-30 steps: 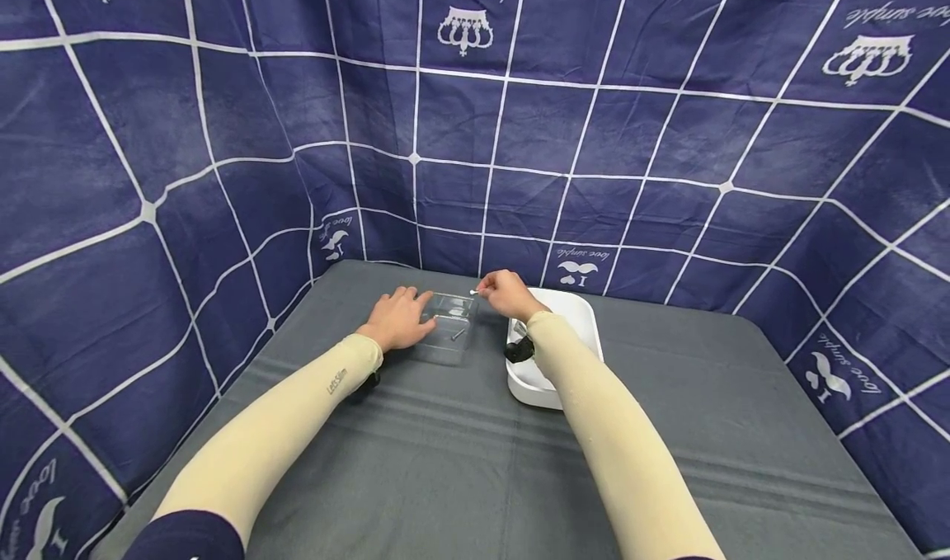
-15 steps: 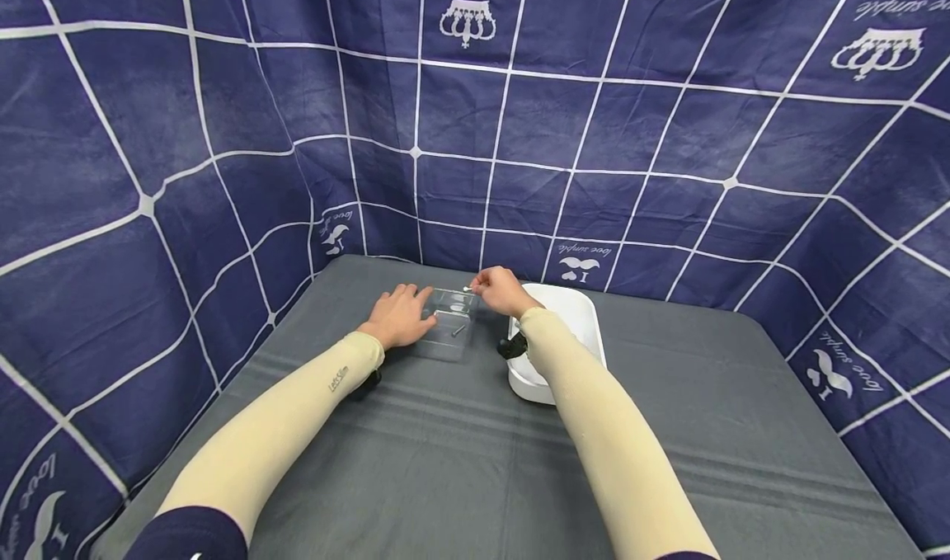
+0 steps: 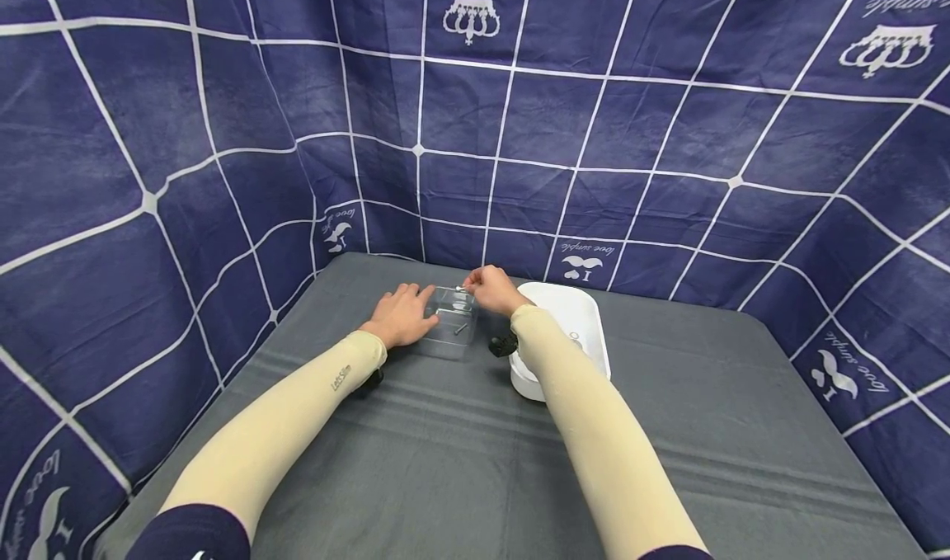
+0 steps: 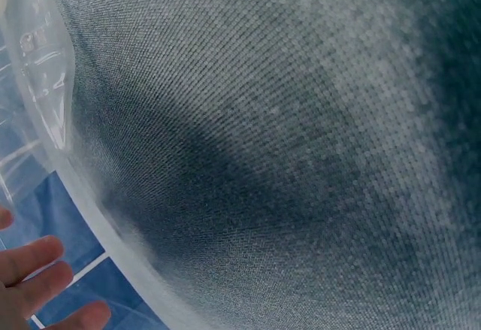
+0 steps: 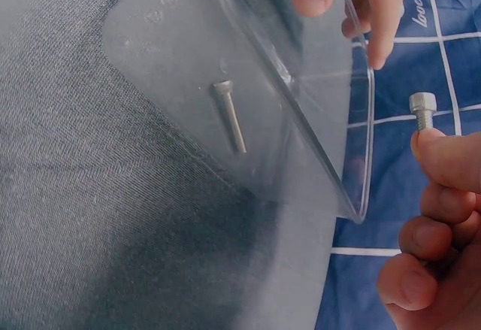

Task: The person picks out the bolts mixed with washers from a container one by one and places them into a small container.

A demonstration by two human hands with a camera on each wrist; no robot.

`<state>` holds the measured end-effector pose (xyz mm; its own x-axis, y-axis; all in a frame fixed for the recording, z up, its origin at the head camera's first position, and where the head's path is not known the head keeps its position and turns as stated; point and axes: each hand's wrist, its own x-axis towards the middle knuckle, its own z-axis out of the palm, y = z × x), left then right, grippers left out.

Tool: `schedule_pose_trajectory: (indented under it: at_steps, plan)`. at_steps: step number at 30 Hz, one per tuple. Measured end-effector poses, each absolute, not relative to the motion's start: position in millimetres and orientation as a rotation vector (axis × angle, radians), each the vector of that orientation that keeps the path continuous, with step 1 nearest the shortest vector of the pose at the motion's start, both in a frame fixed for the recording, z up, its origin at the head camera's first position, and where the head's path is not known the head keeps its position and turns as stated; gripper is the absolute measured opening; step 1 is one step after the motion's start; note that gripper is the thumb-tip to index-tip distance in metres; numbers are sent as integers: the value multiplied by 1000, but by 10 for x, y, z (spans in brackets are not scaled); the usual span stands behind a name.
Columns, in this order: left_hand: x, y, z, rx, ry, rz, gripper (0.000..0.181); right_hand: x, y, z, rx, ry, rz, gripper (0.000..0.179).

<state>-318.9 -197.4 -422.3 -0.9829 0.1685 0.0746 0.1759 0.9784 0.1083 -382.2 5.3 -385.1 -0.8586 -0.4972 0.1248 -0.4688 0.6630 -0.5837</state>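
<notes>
A clear plastic box [image 3: 445,347] with a divider stands on the grey table. My left hand [image 3: 403,316] rests at its left side, thumb and fingers spread; in the right wrist view its fingers [image 5: 385,10] touch the box's rim. My right hand [image 3: 493,289] is above the far right corner of the box. Between thumb and finger it pinches a socket-head bolt [image 5: 423,104], head upward. Another socket-head bolt [image 5: 231,117] lies in the near compartment. What the far compartment holds is unclear through the reflections. Only several left fingertips [image 4: 45,277] show in the left wrist view.
Right of the box stands a white tray [image 3: 529,385], partly hidden under the right forearm, with small metal-looking pieces [image 3: 575,337] inside. A blue curtain with white lines [image 3: 579,123] hangs behind and beside the grey table [image 3: 445,461].
My right hand has moved a little left, bringing the pinched bolt from beside the box's far right corner to over it. The left hand stays in place on the box.
</notes>
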Motion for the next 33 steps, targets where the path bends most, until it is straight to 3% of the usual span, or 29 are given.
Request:
schedule_pose_trajectory:
  at_steps: [33]
  plan:
    - [-3164,-1946,-4219,-257,-3062,-184,68,-3889,-64,-4000,-851,2772,-913,18]
